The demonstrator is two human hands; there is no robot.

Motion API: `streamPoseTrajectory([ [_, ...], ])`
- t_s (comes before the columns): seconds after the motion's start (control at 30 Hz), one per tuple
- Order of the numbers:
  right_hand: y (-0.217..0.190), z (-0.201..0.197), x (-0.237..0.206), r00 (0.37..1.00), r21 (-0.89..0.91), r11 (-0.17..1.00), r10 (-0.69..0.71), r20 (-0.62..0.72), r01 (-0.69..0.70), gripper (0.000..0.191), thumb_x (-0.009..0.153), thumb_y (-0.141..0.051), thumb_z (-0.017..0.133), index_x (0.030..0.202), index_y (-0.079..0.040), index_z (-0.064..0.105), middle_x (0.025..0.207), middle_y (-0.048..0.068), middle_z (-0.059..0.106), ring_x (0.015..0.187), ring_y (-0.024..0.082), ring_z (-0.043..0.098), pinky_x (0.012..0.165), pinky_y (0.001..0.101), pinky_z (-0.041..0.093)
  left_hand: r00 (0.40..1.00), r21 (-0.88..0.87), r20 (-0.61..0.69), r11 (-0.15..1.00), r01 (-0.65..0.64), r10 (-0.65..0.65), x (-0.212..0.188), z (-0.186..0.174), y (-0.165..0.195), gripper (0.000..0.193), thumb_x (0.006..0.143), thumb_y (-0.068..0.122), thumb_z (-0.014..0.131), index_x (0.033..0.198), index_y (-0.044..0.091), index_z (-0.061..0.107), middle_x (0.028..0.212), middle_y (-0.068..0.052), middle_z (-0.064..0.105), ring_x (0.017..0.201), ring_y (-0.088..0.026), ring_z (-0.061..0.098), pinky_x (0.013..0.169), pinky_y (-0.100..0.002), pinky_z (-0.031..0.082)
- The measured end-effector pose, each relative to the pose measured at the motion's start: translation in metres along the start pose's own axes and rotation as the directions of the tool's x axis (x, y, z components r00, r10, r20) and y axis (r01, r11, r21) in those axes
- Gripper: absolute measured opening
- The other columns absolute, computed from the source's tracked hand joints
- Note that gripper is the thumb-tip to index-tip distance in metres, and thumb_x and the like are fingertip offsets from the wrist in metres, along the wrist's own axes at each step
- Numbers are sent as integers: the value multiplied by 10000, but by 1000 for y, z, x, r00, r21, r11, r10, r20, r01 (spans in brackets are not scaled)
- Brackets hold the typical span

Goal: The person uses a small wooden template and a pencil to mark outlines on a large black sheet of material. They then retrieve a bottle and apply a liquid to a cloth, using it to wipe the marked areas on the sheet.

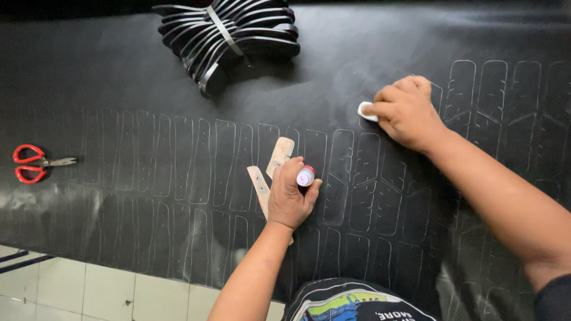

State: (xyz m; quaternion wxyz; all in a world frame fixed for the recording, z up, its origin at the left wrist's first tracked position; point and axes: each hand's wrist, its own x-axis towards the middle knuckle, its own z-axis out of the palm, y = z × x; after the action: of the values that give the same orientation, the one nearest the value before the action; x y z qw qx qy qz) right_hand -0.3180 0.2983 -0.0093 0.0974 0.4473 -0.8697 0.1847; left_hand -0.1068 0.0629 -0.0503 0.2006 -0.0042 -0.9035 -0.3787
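Dozens of chalk outlines cover the black sheet [148, 71] under me. My right hand [407, 110] pinches a white cloth [367, 111] closed, apparently rubbing out a line. My left hand [289, 193] is clamped on a small marker bottle [306, 176] and tan templates [270, 169]. Next, I'd judge, comes careful retracing.

White pad [367, 111]: small, soft-looking, pressed flat on the black sheet under the right fingertips, mostly covered. Marker [305, 176]: white barrel, red cap, upright in the left fist. Two tan templates [279, 156]: narrow strips, flat on the sheet, partly under that fist.
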Motion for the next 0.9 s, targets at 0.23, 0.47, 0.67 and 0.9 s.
streamPoseTrajectory([
  [0.23, 2, -4, -4, 994, 6, 996, -85, 69, 85, 224, 876, -160, 769, 1068, -275, 757, 981, -69, 656, 1023, 174, 579, 1072, 431, 330, 1000, 13, 3, 1000, -4, 4, 0, 0, 0, 651, 880, 205, 817, 1388, 159, 413, 1379, -115, 589, 1162, -358, 599, 960, -439, 524],
  [0.47, 0, -5, -1, 988, 39, 995, -93, 120, 89, 212, 828, -176, 778, 1010, -285, 773, 934, -70, 663, 987, 180, 579, 1032, 456, 328, 1000, 7, 1, 1000, 1, -1, 0, -1, 1, 645, 880, 206, 813, 1386, 162, 414, 1379, -110, 590, 1167, -363, 601, 968, -442, 526],
  [0.67, 2, -15, -6, 985, 27, 996, -82, 154, 79, 197, 836, -197, 782, 1016, -276, 771, 948, -76, 660, 1033, 159, 592, 1115, 447, 317, 1000, 1, 14, 1000, 9, -9, 0, -1, 0, 640, 884, 212, 810, 1384, 167, 413, 1379, -112, 591, 1163, -361, 599, 963, -438, 525],
  [0.9, -3, -12, -6, 987, 61, 993, -111, 113, 104, 175, 862, -200, 784, 1029, -248, 770, 952, -64, 658, 999, 174, 592, 1116, 434, 321, 1000, -4, 1, 1000, 2, -2, 0, -1, -1, 643, 878, 202, 815, 1386, 166, 423, 1380, -114, 596, 1155, -362, 598, 962, -439, 524],
])
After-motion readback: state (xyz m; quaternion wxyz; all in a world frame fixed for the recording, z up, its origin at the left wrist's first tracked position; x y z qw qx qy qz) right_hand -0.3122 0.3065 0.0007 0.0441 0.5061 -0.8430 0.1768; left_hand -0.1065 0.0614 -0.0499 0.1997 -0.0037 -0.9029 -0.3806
